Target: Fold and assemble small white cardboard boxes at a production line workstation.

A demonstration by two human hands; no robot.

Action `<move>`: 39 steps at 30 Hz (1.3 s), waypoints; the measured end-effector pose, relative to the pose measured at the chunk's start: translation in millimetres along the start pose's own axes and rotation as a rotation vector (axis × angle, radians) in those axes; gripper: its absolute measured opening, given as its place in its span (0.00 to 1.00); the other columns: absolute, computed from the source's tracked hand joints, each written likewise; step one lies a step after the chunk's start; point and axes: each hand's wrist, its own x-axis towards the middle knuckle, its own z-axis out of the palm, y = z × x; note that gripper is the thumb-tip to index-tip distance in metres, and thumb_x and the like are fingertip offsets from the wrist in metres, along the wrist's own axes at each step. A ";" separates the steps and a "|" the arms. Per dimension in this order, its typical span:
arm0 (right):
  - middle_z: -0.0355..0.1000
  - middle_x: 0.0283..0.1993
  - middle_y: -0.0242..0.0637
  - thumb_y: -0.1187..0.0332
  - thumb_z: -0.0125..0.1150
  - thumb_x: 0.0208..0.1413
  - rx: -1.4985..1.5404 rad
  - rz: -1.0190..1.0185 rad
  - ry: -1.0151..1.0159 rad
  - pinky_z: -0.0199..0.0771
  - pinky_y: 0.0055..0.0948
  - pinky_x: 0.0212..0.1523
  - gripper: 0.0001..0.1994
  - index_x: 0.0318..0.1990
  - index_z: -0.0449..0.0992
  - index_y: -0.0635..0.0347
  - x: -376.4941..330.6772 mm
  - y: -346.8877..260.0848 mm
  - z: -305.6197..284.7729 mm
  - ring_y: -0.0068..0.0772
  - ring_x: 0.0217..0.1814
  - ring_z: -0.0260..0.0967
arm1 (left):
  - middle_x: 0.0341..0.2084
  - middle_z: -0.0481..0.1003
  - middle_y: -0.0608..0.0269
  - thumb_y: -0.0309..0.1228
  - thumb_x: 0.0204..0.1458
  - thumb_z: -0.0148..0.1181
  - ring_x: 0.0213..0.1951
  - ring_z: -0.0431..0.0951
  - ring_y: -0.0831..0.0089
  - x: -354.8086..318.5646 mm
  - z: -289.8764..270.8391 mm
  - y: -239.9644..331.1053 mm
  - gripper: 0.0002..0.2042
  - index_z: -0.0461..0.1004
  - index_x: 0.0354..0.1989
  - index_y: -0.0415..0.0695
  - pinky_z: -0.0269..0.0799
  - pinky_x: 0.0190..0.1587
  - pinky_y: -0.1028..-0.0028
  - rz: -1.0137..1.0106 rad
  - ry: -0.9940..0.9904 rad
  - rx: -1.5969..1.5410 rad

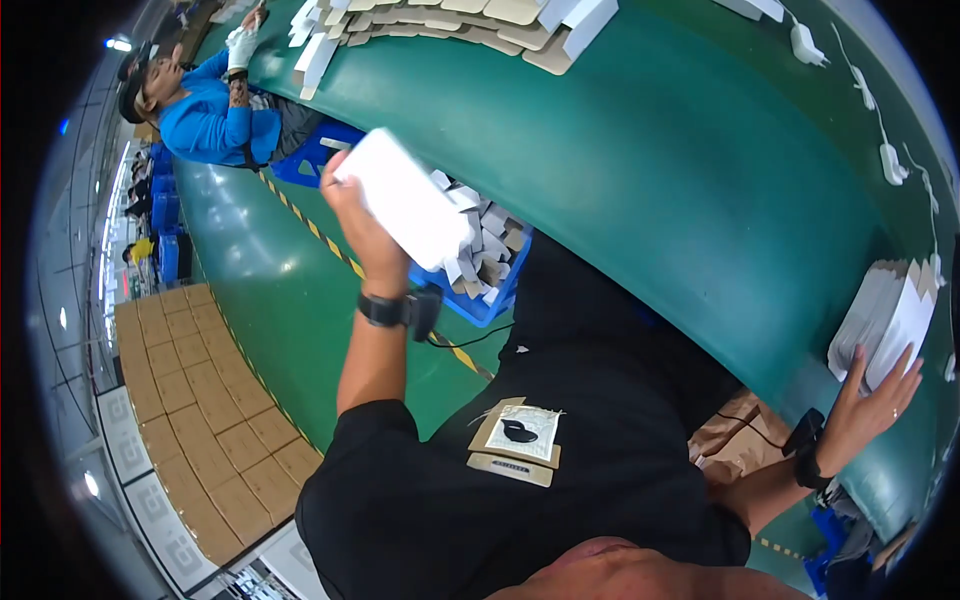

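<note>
My left hand [365, 225] is raised over the blue crate and grips a plain white carton [408, 200] by its left edge, fingers closed around it. The carton is tilted and slightly blurred. On the table at the far right stands a stack of flat white cartons [870, 318], packed close together on edge. Against the near side of that stack rests my right hand [872, 405], its fingers spread and lying along the outermost carton. A dark wrist device is strapped to each of my wrists.
A blue crate [487, 312] of small white boxes sits below the green table [640, 190]. More white cartons [440, 25] lie along the far edge. White plugs and cables [892, 163] run at right. A co-worker in blue [210, 125] sits at upper left; brown boxes [205, 415] are stacked left.
</note>
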 end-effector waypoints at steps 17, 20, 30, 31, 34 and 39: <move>0.72 0.60 0.46 0.68 0.49 0.68 0.191 0.149 -0.088 0.68 0.35 0.59 0.17 0.60 0.72 0.61 6.0 7.3 -17.4 0.46 0.61 0.70 | 0.26 0.69 0.68 0.36 0.60 0.58 0.29 0.69 0.75 8.0 -203.5 -221.2 0.12 0.69 0.44 0.41 0.69 0.35 0.73 -0.266 0.313 0.540; 0.74 0.58 0.46 0.71 0.48 0.68 0.156 0.127 0.203 0.71 0.36 0.57 0.16 0.59 0.73 0.64 1.3 -13.7 -33.6 0.45 0.57 0.73 | 0.26 0.68 0.70 0.33 0.63 0.55 0.28 0.67 0.81 30.7 -56.9 -100.1 0.08 0.69 0.43 0.42 0.65 0.30 0.76 0.115 0.119 0.378; 0.76 0.49 0.51 0.76 0.65 0.46 1.005 -0.502 0.093 0.77 0.44 0.51 0.20 0.51 0.75 0.66 4.7 -169.2 -34.9 0.53 0.50 0.76 | 0.66 0.58 0.44 0.68 0.39 0.66 0.66 0.62 0.53 -108.8 169.7 51.3 0.61 0.44 0.72 0.38 0.58 0.67 0.58 -0.345 -0.886 -0.533; 0.77 0.48 0.49 0.74 0.67 0.46 1.026 -0.507 0.072 0.78 0.42 0.49 0.21 0.51 0.75 0.65 2.7 -171.1 -34.3 0.53 0.48 0.76 | 0.66 0.58 0.43 0.71 0.35 0.65 0.68 0.60 0.50 -105.5 179.6 56.3 0.63 0.43 0.72 0.38 0.55 0.68 0.57 -0.428 -0.965 -0.539; 0.77 0.45 0.45 0.70 0.71 0.45 1.179 -0.422 -0.038 0.77 0.38 0.46 0.24 0.52 0.75 0.62 2.3 -144.8 -33.9 0.50 0.45 0.77 | 0.67 0.57 0.44 0.66 0.40 0.67 0.68 0.59 0.52 -98.6 180.6 37.1 0.59 0.45 0.72 0.38 0.53 0.69 0.57 -0.515 -1.226 -0.546; 0.77 0.42 0.40 0.66 0.75 0.45 1.363 0.089 -0.539 0.73 0.29 0.40 0.26 0.53 0.73 0.60 9.8 -85.6 -49.1 0.40 0.39 0.75 | 0.66 0.59 0.44 0.57 0.43 0.70 0.67 0.61 0.53 -98.0 185.9 21.0 0.57 0.41 0.73 0.40 0.55 0.67 0.59 -0.428 -1.772 -0.327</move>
